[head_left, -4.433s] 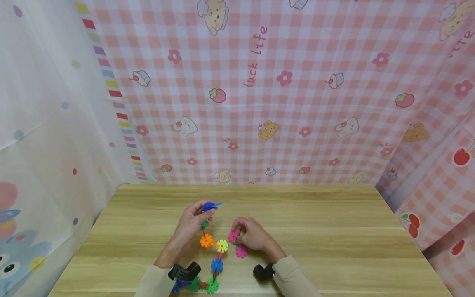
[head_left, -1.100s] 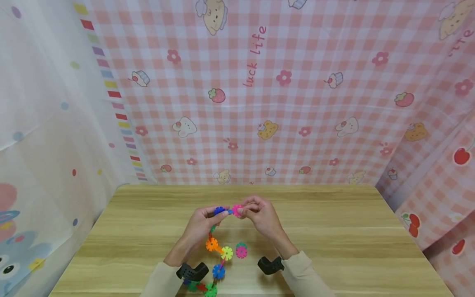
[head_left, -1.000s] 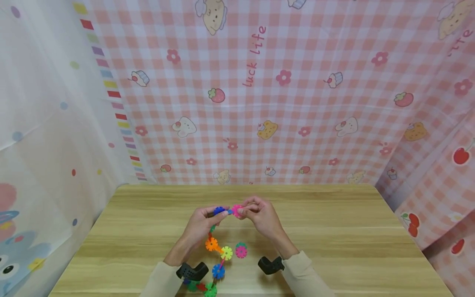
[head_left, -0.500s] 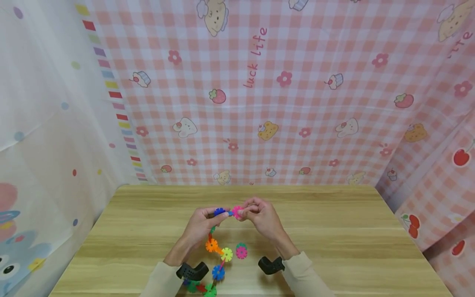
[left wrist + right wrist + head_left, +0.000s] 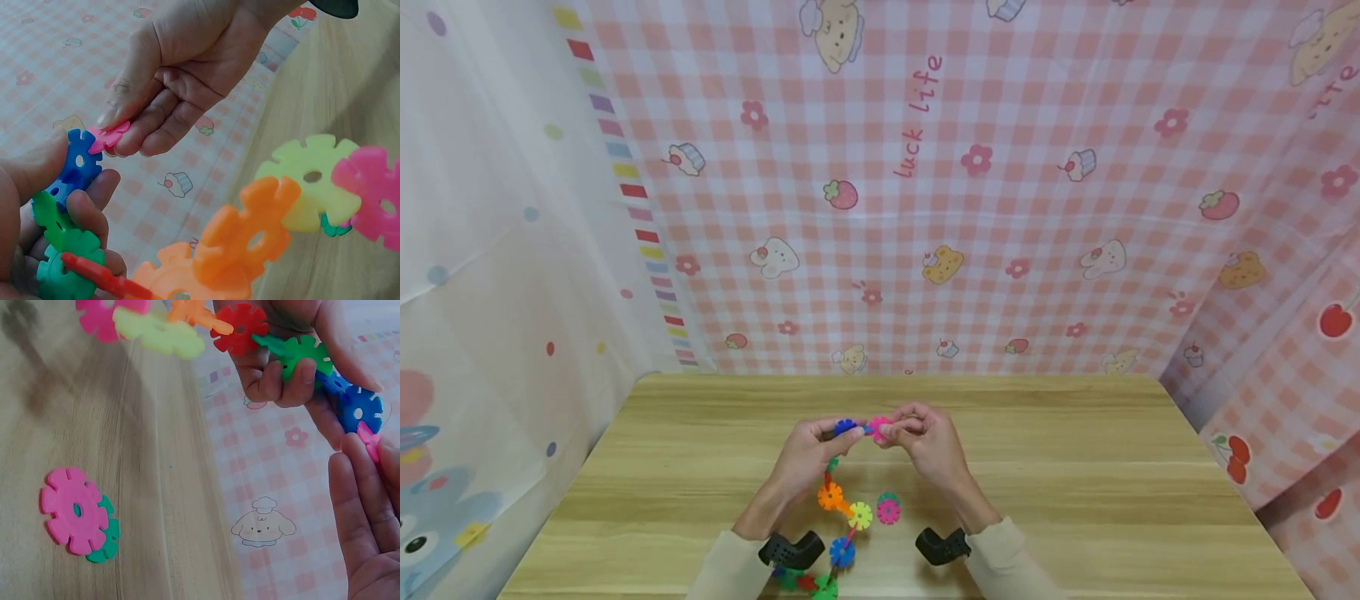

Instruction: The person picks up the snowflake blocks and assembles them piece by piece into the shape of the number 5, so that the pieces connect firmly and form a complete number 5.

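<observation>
My left hand (image 5: pixel 805 457) pinches the blue end of a chain of interlocking snowflake discs. A blue disc (image 5: pixel 80 164) shows between its thumb and fingers. Green discs (image 5: pixel 70 265) lie along its fingers in the left wrist view. Between thumb and fingertips, my right hand (image 5: pixel 936 446) pinches a pink disc (image 5: pixel 878 429). That pink disc meets the blue disc's edge; how deep their slots engage cannot be told. The chain runs down toward the person through an orange disc (image 5: pixel 831 497), a yellow disc (image 5: pixel 860 516) and a lower blue disc (image 5: pixel 842 552).
On the wooden table (image 5: pixel 1075 475), a loose pink disc (image 5: pixel 74 509) partly covers a loose green disc (image 5: pixel 111 534), right of the chain. The chain's near end has a bright green disc (image 5: pixel 825 588). A checked curtain (image 5: pixel 970 208) hangs behind the table.
Since the earliest frame, my right hand has carried the pink disc up from beside the loose discs to the blue end. My left hand has shifted right with the chain. Lately both barely move.
</observation>
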A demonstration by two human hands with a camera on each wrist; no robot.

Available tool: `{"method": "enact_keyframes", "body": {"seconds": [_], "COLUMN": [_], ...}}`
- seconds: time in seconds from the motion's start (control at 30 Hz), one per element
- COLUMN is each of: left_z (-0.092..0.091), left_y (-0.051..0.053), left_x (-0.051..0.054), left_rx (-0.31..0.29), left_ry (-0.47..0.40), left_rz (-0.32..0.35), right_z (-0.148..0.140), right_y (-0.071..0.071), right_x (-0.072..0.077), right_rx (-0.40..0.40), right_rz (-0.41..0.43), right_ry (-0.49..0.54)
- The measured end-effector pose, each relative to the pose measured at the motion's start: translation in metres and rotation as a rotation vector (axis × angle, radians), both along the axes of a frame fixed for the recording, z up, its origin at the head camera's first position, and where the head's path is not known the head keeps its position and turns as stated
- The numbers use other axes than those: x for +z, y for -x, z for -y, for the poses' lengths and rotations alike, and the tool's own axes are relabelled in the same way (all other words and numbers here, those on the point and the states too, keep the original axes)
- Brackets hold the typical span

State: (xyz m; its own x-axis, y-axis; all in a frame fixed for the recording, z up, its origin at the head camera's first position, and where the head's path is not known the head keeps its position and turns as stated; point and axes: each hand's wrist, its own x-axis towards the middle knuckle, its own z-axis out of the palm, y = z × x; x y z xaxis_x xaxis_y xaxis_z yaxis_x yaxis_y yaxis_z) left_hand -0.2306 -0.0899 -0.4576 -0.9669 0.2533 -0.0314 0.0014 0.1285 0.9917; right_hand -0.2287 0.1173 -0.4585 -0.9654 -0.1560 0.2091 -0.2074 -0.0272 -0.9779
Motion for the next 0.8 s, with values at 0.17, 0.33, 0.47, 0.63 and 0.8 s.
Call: {"method": "enact_keyframes", "body": {"seconds": [0.17, 0.33, 0.47, 0.63, 0.8], "left_z": [0.0012, 0.0034, 0.0039, 0.0037, 0.0036], "left_y": [0.0009, 0.0034, 0.0049, 0.0050, 0.0048], "left_x": [0.0007, -0.0012, -0.0017, -0.0022, -0.0027], "left_rx": [-0.008, -0.017, -0.021, -0.051, -0.086], "left_ry": [0.012, 0.000, -0.013, -0.031, -0.042], "left_rz": [-0.016, -0.008, -0.003, 0.016, 0.019], "right_z": [0.0003, -0.0004, -0.0007, -0.0005, 0.0016], "right_y": [0.0010, 0.0027, 0.0049, 0.0069, 0.0085], "right_x": [-0.0008, -0.0009, -0.0007, -0.0002, -0.0007], "right_rx": [0.015, 0.029, 0.025, 0.012, 0.016], "right_rz": [0.009, 0.018, 0.014, 0.043, 0.056], "right_ry": [0.011, -0.024, -0.055, -0.067, -0.054]}}
